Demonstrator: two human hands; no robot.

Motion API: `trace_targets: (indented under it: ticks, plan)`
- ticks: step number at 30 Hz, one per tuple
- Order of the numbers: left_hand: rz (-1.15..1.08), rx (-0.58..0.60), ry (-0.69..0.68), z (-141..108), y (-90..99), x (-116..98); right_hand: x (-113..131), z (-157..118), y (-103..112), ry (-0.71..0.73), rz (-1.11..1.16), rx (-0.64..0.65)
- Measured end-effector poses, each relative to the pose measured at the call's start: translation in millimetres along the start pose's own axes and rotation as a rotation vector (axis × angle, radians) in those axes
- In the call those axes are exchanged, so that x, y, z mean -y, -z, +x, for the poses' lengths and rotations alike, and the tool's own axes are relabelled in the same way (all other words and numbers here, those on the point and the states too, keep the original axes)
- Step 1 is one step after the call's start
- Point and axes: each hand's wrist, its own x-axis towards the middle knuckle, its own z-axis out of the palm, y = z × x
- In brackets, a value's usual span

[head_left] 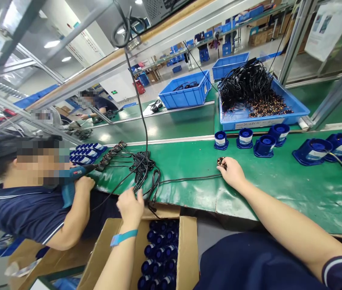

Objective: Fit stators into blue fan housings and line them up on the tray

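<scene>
My right hand [232,173] pinches a small round part with copper windings [221,162], a motor stator by its look, just above the green bench. A black cable [189,178] runs left from it along the bench top. At the bench's front edge, my left hand [130,206] is beside a heap of coiled black cables [142,165]. Its thumb stands apart from the fingers, and no held object shows; the fingertips are partly turned away. More copper-wound parts [110,155] lie in a row beyond the heap. Dark blue round housings [264,145] with white labels stand right of my right hand.
A blue tray [297,108] piled with black cables and copper-wound parts stands behind the housings. Below the bench, a cardboard box [189,249] holds many blue housings. At left, a co-worker [38,213] holds a blue power tool [68,181]. A cable [136,96] hangs over the bench.
</scene>
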Motion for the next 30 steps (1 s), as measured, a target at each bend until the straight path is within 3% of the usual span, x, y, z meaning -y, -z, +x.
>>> trace_targets:
  ticks: [2, 4, 9, 18, 23, 26, 30]
  plan:
    - [-0.098, 0.113, -0.15, -10.2, -6.9, -17.9, -6.3, 3.7, 4.6, -0.024, -0.028, 0.005]
    - [-0.14, 0.213, -0.194, -17.1, -13.2, -32.4, -9.3, 5.4, 7.5, -0.032, -0.052, 0.018]
    - [-0.362, 0.35, 0.074, -7.8, -13.6, -42.7, -6.7, 2.1, 6.4, -0.031, -0.08, 0.021]
    - [-0.823, 0.544, 0.401, 39.0, 14.8, -20.1, -5.5, -1.3, -2.5, 0.027, -0.086, -0.009]
    - [-0.898, 0.655, 0.441, 25.0, 11.8, -36.8, -5.8, -2.0, -3.3, 0.017, -0.072, -0.005]
    - [-0.786, 0.598, 0.372, -1.2, 6.5, -60.0, -5.7, 0.6, 0.9, 0.002, -0.052, -0.002]
    - [-0.442, 0.335, 0.092, -36.2, 1.8, -77.7, -5.4, 12.8, 27.8, -0.027, 0.013, -0.15]
